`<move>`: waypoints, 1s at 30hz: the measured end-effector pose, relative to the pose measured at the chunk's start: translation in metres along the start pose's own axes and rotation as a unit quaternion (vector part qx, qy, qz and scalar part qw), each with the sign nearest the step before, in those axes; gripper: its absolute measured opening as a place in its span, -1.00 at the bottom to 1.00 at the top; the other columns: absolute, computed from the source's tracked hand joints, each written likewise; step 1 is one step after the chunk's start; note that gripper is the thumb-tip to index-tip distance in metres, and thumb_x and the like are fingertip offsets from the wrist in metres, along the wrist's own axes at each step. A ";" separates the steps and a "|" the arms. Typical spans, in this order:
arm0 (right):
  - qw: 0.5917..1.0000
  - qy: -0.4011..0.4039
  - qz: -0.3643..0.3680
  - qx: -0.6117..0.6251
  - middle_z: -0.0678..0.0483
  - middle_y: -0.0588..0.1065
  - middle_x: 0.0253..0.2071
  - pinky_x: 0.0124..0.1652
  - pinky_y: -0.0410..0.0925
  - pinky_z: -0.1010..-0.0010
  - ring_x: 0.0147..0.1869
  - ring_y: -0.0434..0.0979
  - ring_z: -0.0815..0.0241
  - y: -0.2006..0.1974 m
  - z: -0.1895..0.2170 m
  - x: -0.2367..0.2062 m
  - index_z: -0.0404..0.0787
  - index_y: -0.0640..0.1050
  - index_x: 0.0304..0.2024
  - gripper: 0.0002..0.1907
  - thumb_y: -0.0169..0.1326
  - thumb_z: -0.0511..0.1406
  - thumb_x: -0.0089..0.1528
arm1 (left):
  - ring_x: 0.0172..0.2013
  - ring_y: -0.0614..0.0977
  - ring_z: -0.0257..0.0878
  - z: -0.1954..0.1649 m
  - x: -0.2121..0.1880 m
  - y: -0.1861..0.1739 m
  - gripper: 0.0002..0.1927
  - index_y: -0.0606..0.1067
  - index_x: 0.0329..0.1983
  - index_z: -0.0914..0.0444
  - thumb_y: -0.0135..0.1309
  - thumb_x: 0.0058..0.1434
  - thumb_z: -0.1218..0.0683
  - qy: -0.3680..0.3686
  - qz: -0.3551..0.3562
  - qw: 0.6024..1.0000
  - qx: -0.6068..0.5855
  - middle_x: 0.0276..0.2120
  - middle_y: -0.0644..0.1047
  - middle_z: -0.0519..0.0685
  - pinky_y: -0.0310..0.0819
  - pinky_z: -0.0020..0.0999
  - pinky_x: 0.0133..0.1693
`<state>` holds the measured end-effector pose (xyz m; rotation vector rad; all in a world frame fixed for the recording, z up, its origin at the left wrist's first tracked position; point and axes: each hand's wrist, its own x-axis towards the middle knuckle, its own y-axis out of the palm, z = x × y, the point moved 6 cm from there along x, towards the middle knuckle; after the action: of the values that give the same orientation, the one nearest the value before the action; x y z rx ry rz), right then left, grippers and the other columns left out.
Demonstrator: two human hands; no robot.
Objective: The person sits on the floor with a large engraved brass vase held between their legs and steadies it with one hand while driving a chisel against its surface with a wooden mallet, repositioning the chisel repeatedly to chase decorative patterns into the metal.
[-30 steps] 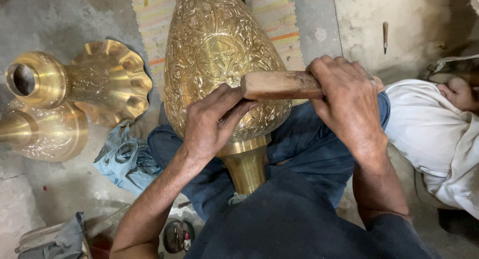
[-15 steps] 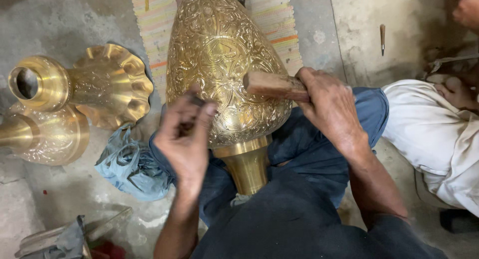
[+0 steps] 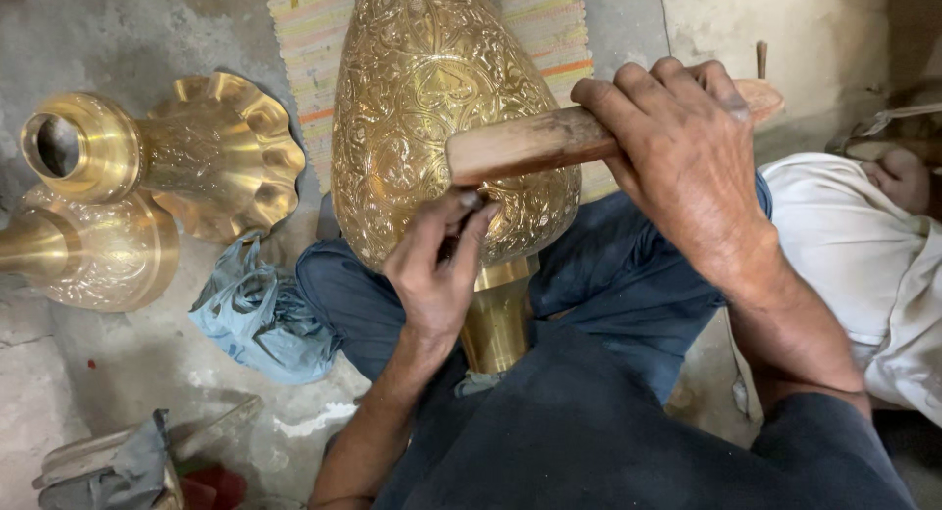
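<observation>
A large engraved brass vase body [image 3: 432, 107] lies across my lap, its narrow neck [image 3: 496, 314] pointing toward me. My right hand [image 3: 687, 157] grips a wooden mallet [image 3: 535, 142], held level over the vase's lower belly. My left hand [image 3: 437, 265] is pinched around a small thin tool, mostly hidden by the fingers, its tip pressed to the engraved surface just under the mallet's end.
Left on the concrete floor lie a fluted brass piece [image 3: 186, 152] and a round brass piece [image 3: 93, 250]. A crumpled blue cloth [image 3: 260, 314] sits by my knee. A striped mat [image 3: 549, 24] lies under the vase. Another person in white [image 3: 863, 255] sits at right.
My right hand has lifted and drawn the mallet back to the right, then swung it level over the vase. My left hand has shifted right, onto the vase's lower belly.
</observation>
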<state>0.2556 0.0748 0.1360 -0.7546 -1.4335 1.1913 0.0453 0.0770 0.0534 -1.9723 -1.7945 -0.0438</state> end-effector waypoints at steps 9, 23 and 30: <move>0.996 -0.082 -0.023 -0.037 0.09 0.50 -0.27 -0.07 0.26 0.26 -0.16 0.48 0.10 -0.033 0.005 0.019 -0.15 0.62 -0.05 -0.60 0.37 -0.30 0.05 | -0.19 0.75 -0.27 0.007 -0.009 0.001 -0.76 0.55 -0.03 0.37 0.31 0.27 0.27 0.040 0.005 0.999 0.032 -0.17 0.66 0.03 0.73 -0.41 -0.12; 0.998 -0.046 0.033 0.026 0.07 0.53 -0.22 -0.01 0.31 0.27 -0.13 0.58 0.12 -0.013 0.000 0.015 -0.17 0.51 -0.11 -0.70 0.31 -0.33 0.15 | -0.32 0.69 -0.30 0.003 -0.005 -0.003 -0.78 0.57 -0.09 0.34 0.35 0.24 0.27 0.034 0.010 0.998 0.046 -0.27 0.63 0.01 0.60 -0.39 -0.28; 0.972 0.036 0.071 0.223 -0.01 0.50 -0.11 0.02 0.36 0.32 -0.02 0.55 0.02 -0.003 -0.014 0.007 -0.30 0.45 -0.01 -0.66 0.27 -0.32 0.25 | -0.24 0.71 -0.27 -0.005 0.000 -0.002 -0.75 0.55 -0.02 0.38 0.32 0.28 0.29 0.028 0.012 0.999 0.018 -0.23 0.62 0.03 0.66 -0.38 -0.19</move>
<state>0.2675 0.0838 0.1401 -0.5829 -1.0092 1.5133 0.0444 0.0752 0.0581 -1.9475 -1.7247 -0.0586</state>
